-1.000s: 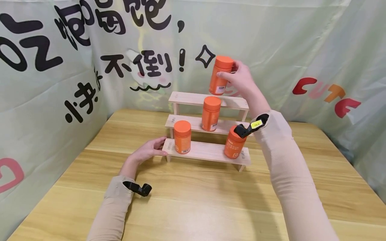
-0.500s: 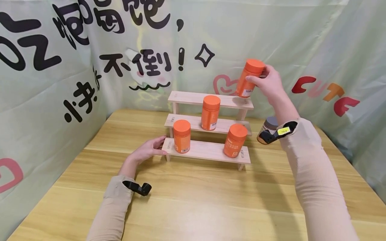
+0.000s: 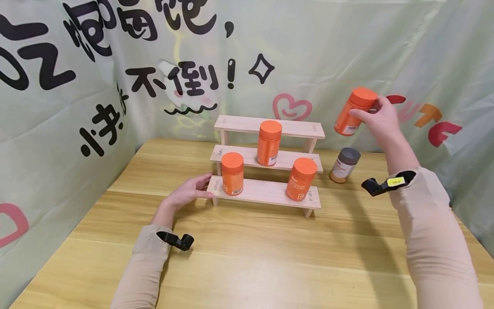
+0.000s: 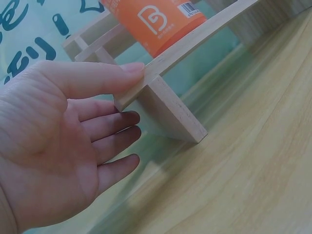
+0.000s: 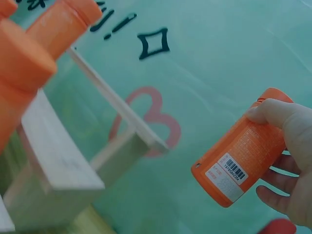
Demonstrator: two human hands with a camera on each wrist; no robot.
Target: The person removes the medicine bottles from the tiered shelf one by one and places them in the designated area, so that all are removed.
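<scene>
Orange bottle (image 3: 354,111) gripped aloft in right hand (image 3: 380,120); left hand (image 3: 189,193) open against shelf (image 3: 266,195).

Before me a grey-lidded jar (image 3: 344,165) stands near my wooden table's (image 3: 247,262) far right edge, what looks like a printed cloth backdrop (image 3: 115,73) hanging behind.

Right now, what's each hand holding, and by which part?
The right hand holds a tilted orange bottle in the air, fingers round its upper part by the cap. The left hand holds nothing; it touches the end of the wooden shelf.
</scene>
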